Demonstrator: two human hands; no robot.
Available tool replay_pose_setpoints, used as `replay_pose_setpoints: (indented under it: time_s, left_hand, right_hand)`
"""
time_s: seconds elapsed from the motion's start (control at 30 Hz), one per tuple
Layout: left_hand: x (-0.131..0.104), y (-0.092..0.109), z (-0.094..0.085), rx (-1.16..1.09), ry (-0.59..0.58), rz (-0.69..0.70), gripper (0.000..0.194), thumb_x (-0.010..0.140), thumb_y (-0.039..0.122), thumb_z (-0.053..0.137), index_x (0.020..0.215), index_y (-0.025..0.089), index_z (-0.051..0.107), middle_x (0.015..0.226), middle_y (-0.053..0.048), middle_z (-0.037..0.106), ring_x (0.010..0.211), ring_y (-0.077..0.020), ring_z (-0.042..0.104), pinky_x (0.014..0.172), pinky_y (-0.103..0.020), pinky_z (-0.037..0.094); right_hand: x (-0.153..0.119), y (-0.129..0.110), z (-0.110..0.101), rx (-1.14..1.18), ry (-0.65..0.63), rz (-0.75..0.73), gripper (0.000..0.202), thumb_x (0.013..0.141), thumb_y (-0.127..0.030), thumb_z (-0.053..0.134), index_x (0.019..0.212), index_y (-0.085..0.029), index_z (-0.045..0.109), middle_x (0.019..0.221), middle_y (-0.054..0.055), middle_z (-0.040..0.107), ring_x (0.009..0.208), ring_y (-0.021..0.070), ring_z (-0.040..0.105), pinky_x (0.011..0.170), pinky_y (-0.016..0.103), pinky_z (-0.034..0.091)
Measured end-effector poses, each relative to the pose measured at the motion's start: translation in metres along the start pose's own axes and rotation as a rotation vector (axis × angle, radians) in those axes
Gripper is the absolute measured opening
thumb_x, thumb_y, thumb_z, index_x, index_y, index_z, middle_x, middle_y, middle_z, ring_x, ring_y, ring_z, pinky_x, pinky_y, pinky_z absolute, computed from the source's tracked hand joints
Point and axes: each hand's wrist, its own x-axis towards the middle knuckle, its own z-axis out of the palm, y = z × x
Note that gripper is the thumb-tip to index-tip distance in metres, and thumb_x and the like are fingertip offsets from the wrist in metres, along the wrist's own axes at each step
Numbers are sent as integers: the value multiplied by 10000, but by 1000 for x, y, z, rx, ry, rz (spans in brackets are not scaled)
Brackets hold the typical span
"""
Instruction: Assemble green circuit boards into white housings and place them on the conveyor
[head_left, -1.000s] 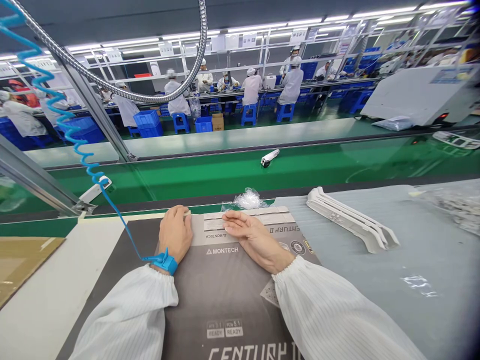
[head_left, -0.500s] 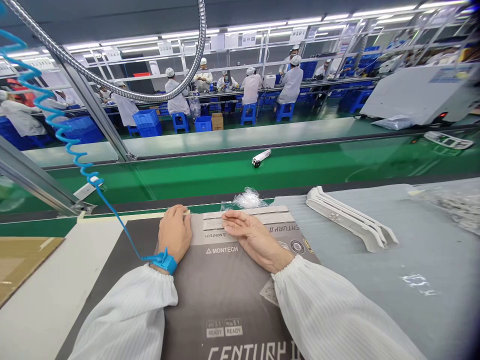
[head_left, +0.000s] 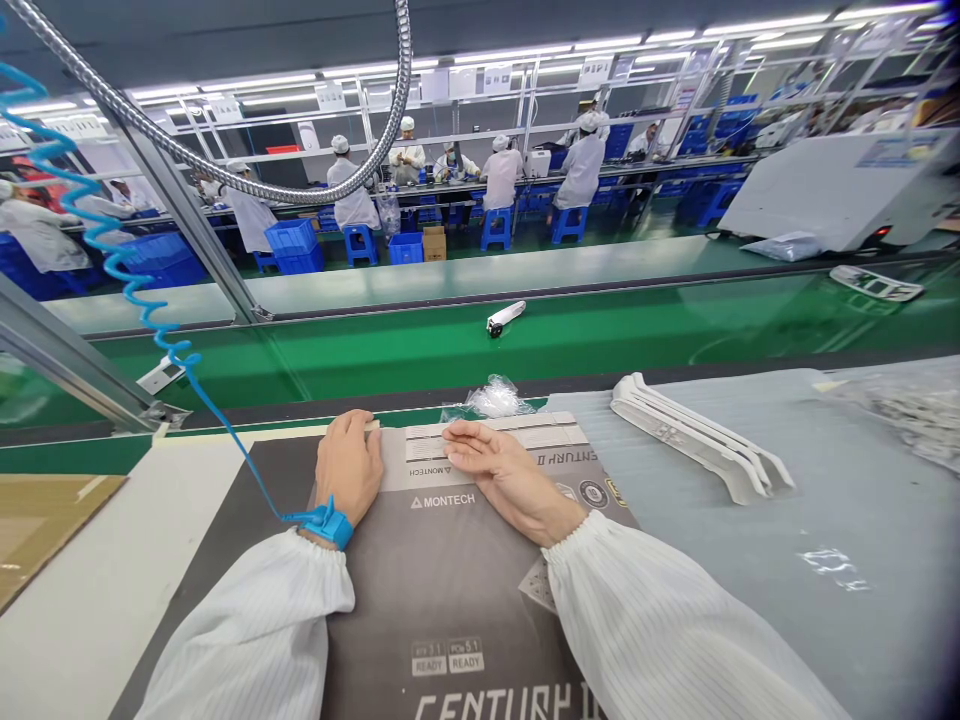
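A flattened dark grey printed carton (head_left: 435, 570) lies on the bench under both forearms. My left hand (head_left: 349, 465), with a blue wrist strap, rests palm down near its far edge; the fingertips curl over that edge and what may be under them is hidden. My right hand (head_left: 514, 480) lies on its side on the carton, fingers loosely bent, thumb near the index finger, with nothing visible between them. Just beyond the carton sits a crumpled clear plastic bag (head_left: 496, 397). White curved plastic parts (head_left: 697, 435) lie to the right on a grey foam sheet (head_left: 720, 580).
A green conveyor belt (head_left: 375, 350) crosses ahead, carrying a small white part (head_left: 506, 318) and a white frame (head_left: 876, 283). A coiled blue cord (head_left: 139, 290) hangs at left near a metal post. Brown cardboard (head_left: 52, 520) lies at far left. Several people sit at a distant line.
The white parts on the green belt have shifted left. Both of my hands have stayed in place.
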Motion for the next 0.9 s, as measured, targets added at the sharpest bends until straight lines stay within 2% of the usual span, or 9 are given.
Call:
replay_pose_setpoints:
  time_s: [0.37, 0.63, 0.77, 0.9]
  left_hand:
    - [1, -2, 2, -4, -8, 7, 297, 930, 255, 409, 1089, 147, 636, 1259, -141, 615, 1209, -318, 534, 977, -480, 455]
    - [0, 0, 2, -17, 2, 0, 266, 927, 237, 423, 1065, 162, 638, 1237, -138, 623, 1191, -312, 545, 967, -466, 458]
    - [-1, 2, 3, -21, 13, -6, 250, 931, 221, 432, 1058, 153, 637, 1222, -137, 622, 1164, -310, 543, 945, -464, 458]
    - [-1, 3, 5, -21, 23, -17, 241, 949, 226, 421, 1044, 153, 630, 1196, -136, 614, 1139, -304, 537, 919, -462, 455]
  right_hand:
    - [1, 3, -3, -9, -19, -9, 370, 582, -90, 835, 912, -200, 707, 1036, 13, 677, 959, 122, 624, 1034, 291, 411]
    - [-2, -3, 0, -35, 25, 11, 367, 577, -106, 842, 906, -197, 709, 1013, 14, 677, 951, 118, 628, 1043, 286, 403]
    - [-2, -13, -2, -251, 23, 47, 361, 584, -157, 854, 913, -211, 716, 1019, 16, 691, 911, 123, 636, 974, 294, 439]
    - [11, -53, 3, -708, -188, 150, 261, 689, -311, 811, 906, -195, 723, 951, 39, 703, 830, 143, 633, 824, 307, 479]
